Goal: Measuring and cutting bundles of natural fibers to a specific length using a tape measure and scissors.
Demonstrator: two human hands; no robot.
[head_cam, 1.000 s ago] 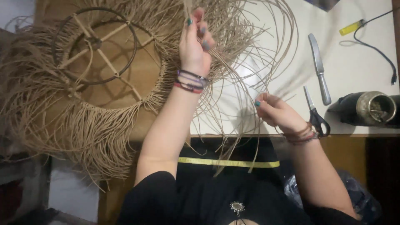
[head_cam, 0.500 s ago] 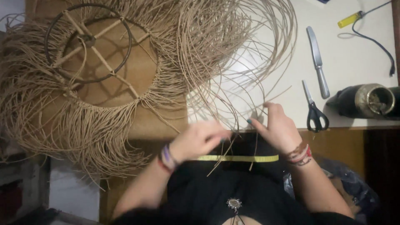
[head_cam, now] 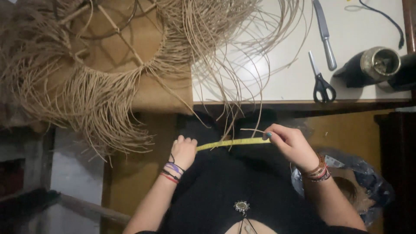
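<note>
one fringed wicker hoop (head_cam: 86,73) lies far left on the bench (head_cam: 277,82), its loose strands (head_cam: 234,65) trailing over the edge above the lap. the left hand (head_cam: 184,149) and right hand (head_cam: 290,143), each grip pinched shut, stretch one yellow tape measure (head_cam: 232,142) between them; half a second ago they sat closer together. one pair of scissors (head_cam: 321,80), one knife (head_cam: 325,32) and one dark jar (head_cam: 372,65) lie right.

Yellow measuring tape (head_cam: 232,142), stretched taut and level over the dark lap, thin straw strands (head_cam: 242,108) draped across it
</note>
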